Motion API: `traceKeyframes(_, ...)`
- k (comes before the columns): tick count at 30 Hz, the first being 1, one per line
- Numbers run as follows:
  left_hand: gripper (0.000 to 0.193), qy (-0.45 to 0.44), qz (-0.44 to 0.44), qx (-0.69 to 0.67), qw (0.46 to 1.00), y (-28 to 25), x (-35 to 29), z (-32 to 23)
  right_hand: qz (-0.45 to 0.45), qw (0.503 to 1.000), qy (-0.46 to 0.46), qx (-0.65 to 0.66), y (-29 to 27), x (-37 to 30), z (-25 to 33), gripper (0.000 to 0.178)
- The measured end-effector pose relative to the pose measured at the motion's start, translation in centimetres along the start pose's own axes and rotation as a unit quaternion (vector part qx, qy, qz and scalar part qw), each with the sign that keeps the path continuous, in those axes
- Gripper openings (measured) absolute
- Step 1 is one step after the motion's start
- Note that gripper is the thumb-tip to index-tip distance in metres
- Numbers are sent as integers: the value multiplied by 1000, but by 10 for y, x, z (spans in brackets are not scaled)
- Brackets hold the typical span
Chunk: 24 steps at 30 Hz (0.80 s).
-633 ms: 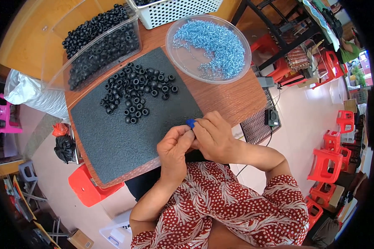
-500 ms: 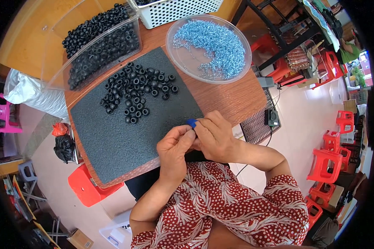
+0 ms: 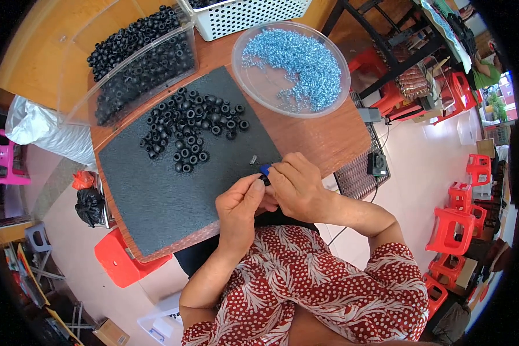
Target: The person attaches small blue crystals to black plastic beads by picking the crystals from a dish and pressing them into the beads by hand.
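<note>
My left hand [image 3: 241,206] and my right hand [image 3: 301,187] meet at the front right edge of the dark mat [image 3: 155,213]. Between their fingertips is a small black ring-shaped piece [image 3: 264,179], partly covered; the left thumb and forefinger pinch it. Something blue [image 3: 264,169] is wrapped on or held at a right fingertip. Whether the right fingers also grip the ring or a tiny part is hidden. Just beyond the fingers a small shiny clear piece [image 3: 253,160] lies on the mat. A pile of similar black rings [image 3: 193,118] spreads over the mat's far part.
A round clear tray [image 3: 259,92] of light-blue shiny pieces stands at the far right of the table [image 3: 311,138]. A clear bin [image 3: 75,109] of black rings and a white perforated basket [image 3: 251,20] stand at the back. Red stools [image 3: 452,230] are on the right.
A small shiny piece now lies on the mat beyond my fingers. The black ring shows between the fingertips, where it was hidden before. Both hands have shifted only slightly.
</note>
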<state>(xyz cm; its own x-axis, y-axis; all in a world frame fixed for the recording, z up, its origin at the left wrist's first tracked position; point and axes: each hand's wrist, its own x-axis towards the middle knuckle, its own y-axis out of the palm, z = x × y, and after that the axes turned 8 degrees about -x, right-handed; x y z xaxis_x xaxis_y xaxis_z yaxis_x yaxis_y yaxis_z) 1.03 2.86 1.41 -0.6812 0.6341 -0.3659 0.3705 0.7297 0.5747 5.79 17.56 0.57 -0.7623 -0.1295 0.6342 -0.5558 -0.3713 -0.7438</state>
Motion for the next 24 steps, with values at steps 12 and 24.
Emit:
traceKeyframes(12,26,57,3,100,993,-7,1,-5,-10,998,54,40,0,0,3,42)
traceKeyframes(24,16,265,-128,237,926,-39,-19,-38,13,995,99,19,3,16,-4,24)
